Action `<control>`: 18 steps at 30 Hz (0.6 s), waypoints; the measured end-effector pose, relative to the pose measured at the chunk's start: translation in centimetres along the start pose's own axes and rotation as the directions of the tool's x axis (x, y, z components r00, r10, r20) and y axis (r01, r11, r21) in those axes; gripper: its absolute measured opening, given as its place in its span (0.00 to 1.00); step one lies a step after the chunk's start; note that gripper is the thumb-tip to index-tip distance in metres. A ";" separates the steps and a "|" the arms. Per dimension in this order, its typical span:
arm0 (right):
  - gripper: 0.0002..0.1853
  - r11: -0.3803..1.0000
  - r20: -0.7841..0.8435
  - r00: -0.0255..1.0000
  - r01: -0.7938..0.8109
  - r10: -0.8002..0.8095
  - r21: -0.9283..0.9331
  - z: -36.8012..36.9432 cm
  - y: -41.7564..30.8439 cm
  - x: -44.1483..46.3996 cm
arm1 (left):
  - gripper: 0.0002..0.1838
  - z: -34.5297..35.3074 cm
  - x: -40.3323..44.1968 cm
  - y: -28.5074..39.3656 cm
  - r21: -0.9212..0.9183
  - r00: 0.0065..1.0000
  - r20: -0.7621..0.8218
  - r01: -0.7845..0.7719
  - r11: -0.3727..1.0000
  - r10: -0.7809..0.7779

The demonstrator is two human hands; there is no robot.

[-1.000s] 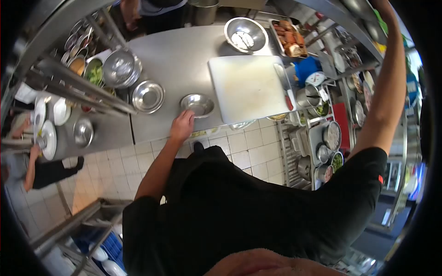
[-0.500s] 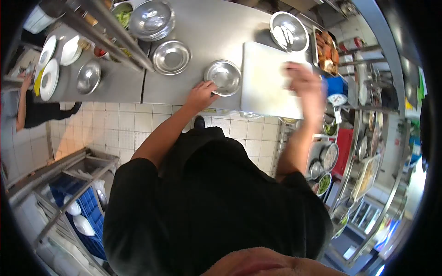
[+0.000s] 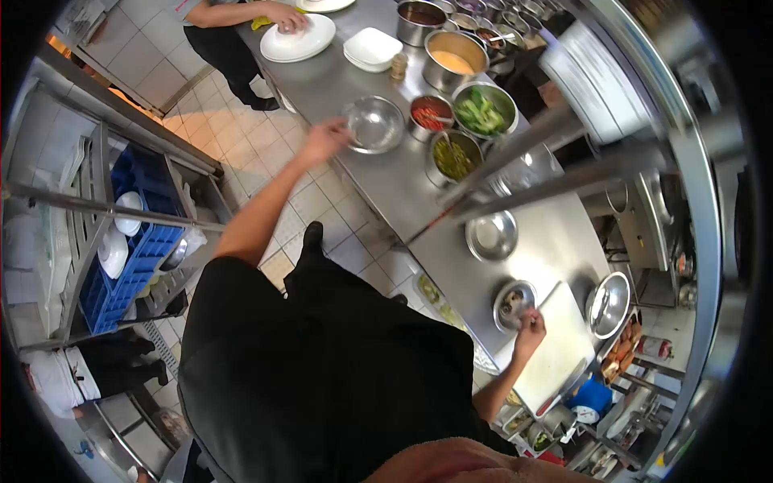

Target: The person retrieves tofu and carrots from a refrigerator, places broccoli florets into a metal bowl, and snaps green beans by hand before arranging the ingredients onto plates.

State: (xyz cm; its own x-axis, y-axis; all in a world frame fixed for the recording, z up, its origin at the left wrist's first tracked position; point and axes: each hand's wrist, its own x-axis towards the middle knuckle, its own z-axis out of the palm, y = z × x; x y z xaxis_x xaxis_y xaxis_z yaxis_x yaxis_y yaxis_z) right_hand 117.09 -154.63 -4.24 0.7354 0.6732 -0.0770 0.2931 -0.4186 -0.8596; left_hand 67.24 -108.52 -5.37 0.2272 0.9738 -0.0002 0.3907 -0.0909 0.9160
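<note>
My left hand (image 3: 324, 141) reaches over the counter's front edge, its fingers apart at the rim of a shallow metal bowl (image 3: 375, 125). Whether they press on the rim is blurred. Far to the right, my right hand (image 3: 529, 328) is closed around a slim, light-coloured utensil (image 3: 551, 296), its exact kind unclear. Just beside that hand, a small metal bowl (image 3: 514, 304) holds dark and pale pieces. The white cutting board (image 3: 555, 354) lies beneath and beyond my right hand. Another metal bowl (image 3: 491, 235) sits between my two hands.
Pots of orange sauce (image 3: 452, 60), red pieces (image 3: 431, 114) and greens (image 3: 483, 111) line the counter. Metal rails (image 3: 555, 173) cross above it. A co-worker's hand (image 3: 288, 18) touches a white plate (image 3: 298, 44). Blue crates (image 3: 133, 241) stand on the left rack.
The view has swung left. My left hand has left the small bowl and reached the bowl farther left. My right hand has come to the small bowl, where contents now show, with a utensil visible.
</note>
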 end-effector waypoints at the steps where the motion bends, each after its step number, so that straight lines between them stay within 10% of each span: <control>1: 0.10 0.999 0.133 0.991 -0.003 -0.004 0.046 1.0 -1.7 -1.5 | 0.30 -5.4 2.3 1.4 -0.081 0.940 -0.059 0.332 0.940 -0.337; 7: 0.12 0.952 0.589 0.753 -0.288 0.293 -0.105 21.0 -17.3 -7.7 | 0.34 -20.5 22.0 -12.8 -0.111 0.763 -0.464 0.454 0.884 -0.451; 10: 0.16 0.981 0.742 0.650 -0.026 0.162 -0.192 31.9 -19.6 -7.2 | 0.37 -23.4 26.5 -16.6 -0.010 0.703 -0.531 0.553 0.833 -0.473; 18: 0.17 0.979 0.728 0.660 -0.186 0.186 -0.081 49.5 -29.8 -4.7 | 0.33 -27.5 28.7 -13.5 0.369 0.801 -0.331 0.596 0.713 -0.499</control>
State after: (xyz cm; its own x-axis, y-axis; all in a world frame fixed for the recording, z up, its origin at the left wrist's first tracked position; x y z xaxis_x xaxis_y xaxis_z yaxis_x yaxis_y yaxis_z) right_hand 74.65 -115.13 -3.33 0.0949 0.8103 -0.5784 0.1997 -0.5847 -0.7863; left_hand 43.96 -73.65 -6.69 -0.3077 0.8944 -0.3245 0.7433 0.4389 0.5048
